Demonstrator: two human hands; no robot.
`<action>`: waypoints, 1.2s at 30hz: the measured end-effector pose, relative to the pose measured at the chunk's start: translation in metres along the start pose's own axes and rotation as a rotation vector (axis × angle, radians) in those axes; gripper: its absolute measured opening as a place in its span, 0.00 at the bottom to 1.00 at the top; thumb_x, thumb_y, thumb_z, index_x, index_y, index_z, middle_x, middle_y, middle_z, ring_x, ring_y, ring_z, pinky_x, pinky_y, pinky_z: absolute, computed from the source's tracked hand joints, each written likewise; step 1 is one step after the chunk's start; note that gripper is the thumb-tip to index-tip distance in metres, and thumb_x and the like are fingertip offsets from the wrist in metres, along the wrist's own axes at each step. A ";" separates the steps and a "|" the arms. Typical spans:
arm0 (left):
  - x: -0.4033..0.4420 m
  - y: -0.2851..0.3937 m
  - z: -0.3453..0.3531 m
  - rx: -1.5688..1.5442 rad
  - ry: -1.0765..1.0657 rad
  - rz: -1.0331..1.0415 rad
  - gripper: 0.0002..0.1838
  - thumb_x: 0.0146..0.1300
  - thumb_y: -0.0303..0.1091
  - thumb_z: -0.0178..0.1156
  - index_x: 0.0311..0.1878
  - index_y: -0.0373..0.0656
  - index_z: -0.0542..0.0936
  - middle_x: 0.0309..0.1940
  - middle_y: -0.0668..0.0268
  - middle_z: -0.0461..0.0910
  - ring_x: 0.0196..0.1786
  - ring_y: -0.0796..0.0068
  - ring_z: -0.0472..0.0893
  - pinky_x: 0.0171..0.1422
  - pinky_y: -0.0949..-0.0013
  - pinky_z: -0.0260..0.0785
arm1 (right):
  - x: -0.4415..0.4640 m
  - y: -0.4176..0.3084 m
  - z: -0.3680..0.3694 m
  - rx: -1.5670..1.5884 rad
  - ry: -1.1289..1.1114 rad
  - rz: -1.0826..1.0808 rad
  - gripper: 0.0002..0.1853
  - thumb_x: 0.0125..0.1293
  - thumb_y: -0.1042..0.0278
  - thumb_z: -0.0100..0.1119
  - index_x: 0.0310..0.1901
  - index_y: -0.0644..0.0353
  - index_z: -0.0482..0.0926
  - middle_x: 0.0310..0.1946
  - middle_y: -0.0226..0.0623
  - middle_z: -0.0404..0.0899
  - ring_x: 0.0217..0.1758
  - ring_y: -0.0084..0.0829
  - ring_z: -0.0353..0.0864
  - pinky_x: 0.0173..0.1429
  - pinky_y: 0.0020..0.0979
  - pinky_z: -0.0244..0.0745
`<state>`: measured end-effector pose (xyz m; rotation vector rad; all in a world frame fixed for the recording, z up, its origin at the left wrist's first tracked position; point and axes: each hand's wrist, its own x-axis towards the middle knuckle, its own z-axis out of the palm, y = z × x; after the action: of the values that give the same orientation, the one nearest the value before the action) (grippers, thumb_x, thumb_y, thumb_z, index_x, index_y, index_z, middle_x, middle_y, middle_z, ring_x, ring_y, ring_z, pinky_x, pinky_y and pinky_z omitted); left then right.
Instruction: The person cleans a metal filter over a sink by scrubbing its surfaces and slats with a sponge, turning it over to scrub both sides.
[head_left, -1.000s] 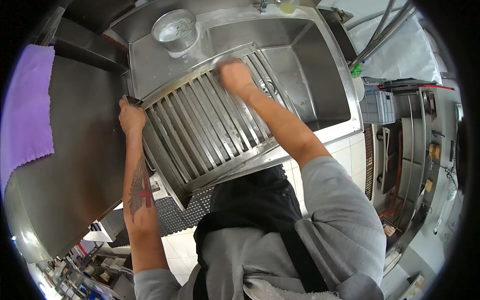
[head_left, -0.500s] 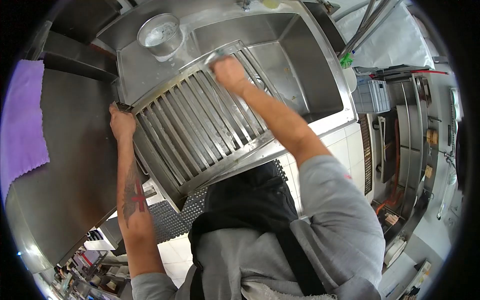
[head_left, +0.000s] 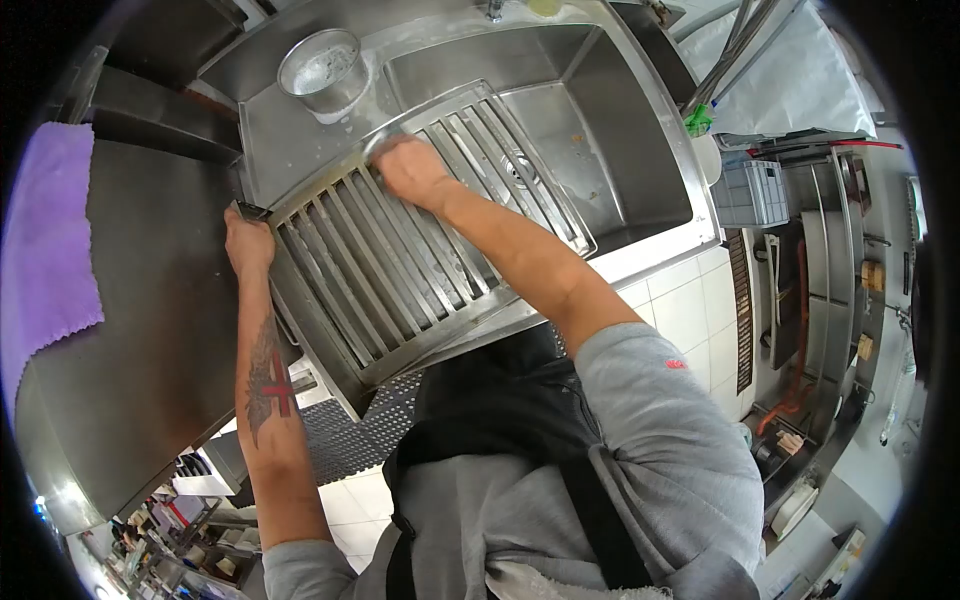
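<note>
Presumably stiff, heavyish and slick when wet, one slatted metal panel [head_left: 397, 262] lies under the right hand [head_left: 412, 172], curled around a blurred item [head_left: 379, 146], with the left hand [head_left: 249, 245] clasping its corner, the outer frame [head_left: 440, 334] likely being the surest hold.

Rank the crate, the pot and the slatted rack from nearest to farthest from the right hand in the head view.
1. Slatted rack: directly beneath the right hand.
2. Pot: up and left of the hand.
3. Crate: far right, past the sink.
</note>
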<state>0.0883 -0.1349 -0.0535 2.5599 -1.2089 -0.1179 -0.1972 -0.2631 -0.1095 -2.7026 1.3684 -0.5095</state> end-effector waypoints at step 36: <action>0.001 -0.010 0.011 0.004 0.080 0.054 0.32 0.77 0.46 0.50 0.72 0.29 0.67 0.64 0.37 0.76 0.67 0.37 0.76 0.72 0.50 0.69 | 0.009 0.025 -0.003 0.122 -0.072 0.173 0.10 0.61 0.69 0.57 0.32 0.57 0.89 0.36 0.50 0.88 0.41 0.49 0.89 0.48 0.47 0.84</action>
<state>0.0946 -0.1323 -0.0668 2.5077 -1.2487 -0.0006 -0.2124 -0.2853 -0.1095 -2.4545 1.4822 -0.4595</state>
